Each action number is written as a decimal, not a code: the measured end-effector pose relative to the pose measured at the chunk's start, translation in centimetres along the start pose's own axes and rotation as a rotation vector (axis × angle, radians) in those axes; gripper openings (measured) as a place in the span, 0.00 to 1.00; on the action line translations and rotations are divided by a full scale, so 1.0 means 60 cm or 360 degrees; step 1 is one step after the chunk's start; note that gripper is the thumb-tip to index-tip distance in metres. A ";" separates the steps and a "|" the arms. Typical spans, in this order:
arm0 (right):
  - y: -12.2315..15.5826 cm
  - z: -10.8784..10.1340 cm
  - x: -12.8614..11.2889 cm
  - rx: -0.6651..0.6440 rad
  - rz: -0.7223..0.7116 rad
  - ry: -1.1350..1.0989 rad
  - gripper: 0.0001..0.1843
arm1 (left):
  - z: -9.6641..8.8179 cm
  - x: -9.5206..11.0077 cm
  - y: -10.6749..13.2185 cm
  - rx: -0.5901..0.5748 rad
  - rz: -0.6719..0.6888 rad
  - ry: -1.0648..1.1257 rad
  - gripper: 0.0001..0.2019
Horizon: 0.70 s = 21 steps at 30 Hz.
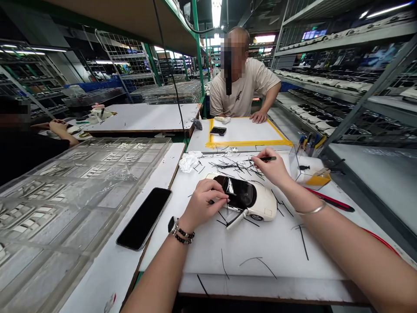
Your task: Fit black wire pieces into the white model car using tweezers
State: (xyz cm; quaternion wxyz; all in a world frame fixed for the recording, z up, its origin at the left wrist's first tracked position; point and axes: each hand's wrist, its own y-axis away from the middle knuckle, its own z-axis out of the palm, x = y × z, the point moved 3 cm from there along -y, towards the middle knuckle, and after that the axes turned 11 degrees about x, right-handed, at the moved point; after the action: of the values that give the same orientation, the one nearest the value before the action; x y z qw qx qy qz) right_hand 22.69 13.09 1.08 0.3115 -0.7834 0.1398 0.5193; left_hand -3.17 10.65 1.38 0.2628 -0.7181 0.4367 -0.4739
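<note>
A white model car (265, 200) with a black roof and windscreen stands on the white work surface, its near-side door (237, 219) swung open. My left hand (208, 198) rests against the car's side, thumb and forefinger closed at the edge of the door opening; whether a small part is between them is hidden. Up beyond the car, my right hand (269, 164) grips dark tweezers (268, 159), their tips pointing left over a pile of thin black strips (228, 165). More loose strips lie around the car.
A phone (144, 218) lies left, beside clear compartment trays (97, 174) of white parts. Crumpled white tissue (190, 161) and a clear tool box (306, 167) flank the strips. A person (244, 82) sits opposite at a yellow-taped board (254, 138); another sits far left. Racks (339, 87) stand right.
</note>
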 end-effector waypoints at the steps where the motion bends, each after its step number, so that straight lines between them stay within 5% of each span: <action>1: -0.003 0.003 0.011 0.0030 -0.0007 0.0055 0.16 | -0.002 0.002 -0.001 0.0015 -0.0003 0.0032 0.03; 9: 0.000 0.019 0.066 0.0197 0.0142 0.0160 0.13 | -0.008 0.012 -0.006 0.0084 -0.0022 0.0143 0.04; 21: -0.007 0.033 0.090 0.0337 0.0354 0.0019 0.13 | -0.007 0.011 -0.007 0.0074 -0.0076 0.0167 0.04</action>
State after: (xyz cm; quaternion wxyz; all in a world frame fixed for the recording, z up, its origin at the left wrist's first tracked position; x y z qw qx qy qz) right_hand 23.71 15.23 -4.16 0.3321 -0.7289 0.2817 0.5283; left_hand -3.26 10.30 2.19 0.2448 -0.6962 0.4216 -0.5268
